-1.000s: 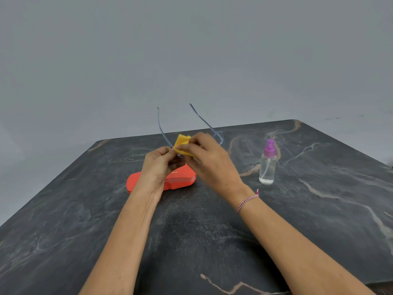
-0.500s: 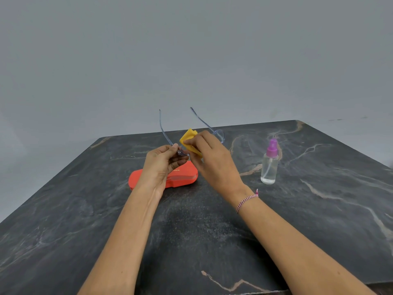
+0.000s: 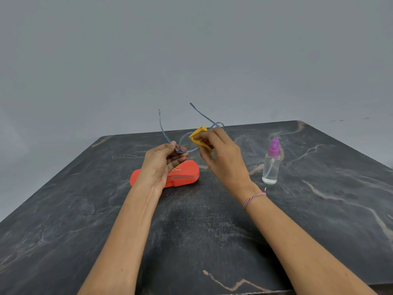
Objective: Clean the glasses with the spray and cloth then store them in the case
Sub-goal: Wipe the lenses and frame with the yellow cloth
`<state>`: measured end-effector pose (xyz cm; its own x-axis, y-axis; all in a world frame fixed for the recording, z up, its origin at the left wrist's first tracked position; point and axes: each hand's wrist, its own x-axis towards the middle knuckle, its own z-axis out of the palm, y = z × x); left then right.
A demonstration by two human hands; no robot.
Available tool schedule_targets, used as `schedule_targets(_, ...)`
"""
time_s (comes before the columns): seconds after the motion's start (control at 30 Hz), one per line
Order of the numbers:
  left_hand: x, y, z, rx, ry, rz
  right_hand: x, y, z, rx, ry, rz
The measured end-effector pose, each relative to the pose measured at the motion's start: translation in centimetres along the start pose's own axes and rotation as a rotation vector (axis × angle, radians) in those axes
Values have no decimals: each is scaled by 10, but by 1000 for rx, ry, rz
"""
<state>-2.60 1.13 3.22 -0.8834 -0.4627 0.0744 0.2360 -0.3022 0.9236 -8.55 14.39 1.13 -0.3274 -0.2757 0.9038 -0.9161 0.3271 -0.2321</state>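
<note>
Thin blue-framed glasses (image 3: 184,143) are held up above the table with both temples pointing up and away. My left hand (image 3: 162,165) pinches the frame at its left corner. My right hand (image 3: 221,155) pinches a folded yellow cloth (image 3: 198,135) around the right lens, which is mostly hidden by cloth and fingers. The orange glasses case (image 3: 187,173) lies shut on the table under my left hand. A clear spray bottle (image 3: 271,165) with a purple top stands upright to the right, apart from both hands.
The dark marble table (image 3: 212,231) reaches to a far edge just behind the hands, with a plain grey wall beyond. A woven bracelet (image 3: 254,199) is on my right wrist.
My right hand has slid the cloth from the left lens across to the right lens. The left lens now shows uncovered. The left hand kept its hold on the frame.
</note>
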Motion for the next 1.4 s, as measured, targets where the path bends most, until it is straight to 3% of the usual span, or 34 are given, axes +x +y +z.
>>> schedule_targets(0.23, -1, 4, -1, -22, 34, 26, -6, -7, 10, 11, -162, -106)
schedule_targets(0.53, -1, 2, 0, -10, 9, 14, 0, 1, 0, 4, 40, -31)
schedule_targets(1.1, -1, 2, -1, 14, 44, 73, -8, -6, 15, -128, -142, -244)
schedule_targets(1.4, -1, 0, 2, 9, 15, 62, 2, 1, 4, -56, 81, -121)
